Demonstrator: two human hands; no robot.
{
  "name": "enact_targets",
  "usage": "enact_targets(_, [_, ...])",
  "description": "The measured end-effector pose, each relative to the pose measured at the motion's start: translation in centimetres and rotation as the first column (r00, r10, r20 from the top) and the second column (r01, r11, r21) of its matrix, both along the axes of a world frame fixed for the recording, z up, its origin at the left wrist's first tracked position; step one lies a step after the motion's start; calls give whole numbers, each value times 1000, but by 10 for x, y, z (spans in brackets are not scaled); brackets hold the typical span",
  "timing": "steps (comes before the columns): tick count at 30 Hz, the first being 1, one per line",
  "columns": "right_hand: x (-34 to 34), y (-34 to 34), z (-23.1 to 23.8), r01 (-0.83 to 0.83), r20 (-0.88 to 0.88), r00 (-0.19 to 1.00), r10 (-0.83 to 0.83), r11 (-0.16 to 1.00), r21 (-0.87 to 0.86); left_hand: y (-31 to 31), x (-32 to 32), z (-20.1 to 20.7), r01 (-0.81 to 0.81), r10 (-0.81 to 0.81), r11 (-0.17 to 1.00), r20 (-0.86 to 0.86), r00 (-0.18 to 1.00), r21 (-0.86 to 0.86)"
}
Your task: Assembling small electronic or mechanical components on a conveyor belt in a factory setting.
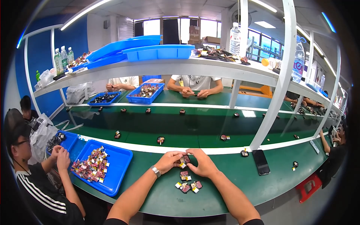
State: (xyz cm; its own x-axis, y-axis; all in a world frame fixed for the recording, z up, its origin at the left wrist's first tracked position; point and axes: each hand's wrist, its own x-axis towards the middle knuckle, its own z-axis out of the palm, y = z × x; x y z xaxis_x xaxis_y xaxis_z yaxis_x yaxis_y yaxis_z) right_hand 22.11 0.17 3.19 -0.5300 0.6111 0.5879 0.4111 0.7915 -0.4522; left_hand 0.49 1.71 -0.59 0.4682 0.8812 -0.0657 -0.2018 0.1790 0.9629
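Reddish part (184, 161), partly hidden between both hands (168, 162) (203, 164), curled nearly closed, gripping it, fingertip contact unclear

The left hand (169, 162) and right hand (203, 163) partly cover the small part (183, 161) between them; contact surfaces are obscured. The view's lower edge cuts off both forearms (135, 190). The shelf (187, 67) hides the head of the person opposite (195, 81); the object (196, 94) in that person's hands (204, 93) is too small to identify.
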Motion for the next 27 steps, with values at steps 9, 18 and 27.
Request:
enact_targets(9, [-15, -2, -16, 279, -83, 958, -275, 959, 41, -12, 15, 8, -61, 60, 998, 165, 984, -2])
enact_targets(18, [-1, 4, -11, 82, 4, 997, -82, 997, 16, -14, 18, 8, -62, 61, 998, 113, 992, 6])
enact_targets(27, [-1, 6, -19, 52, 51, 998, -46, 991, -123, -8, 13, 2, -10, 15, 999, 158, 987, -31])
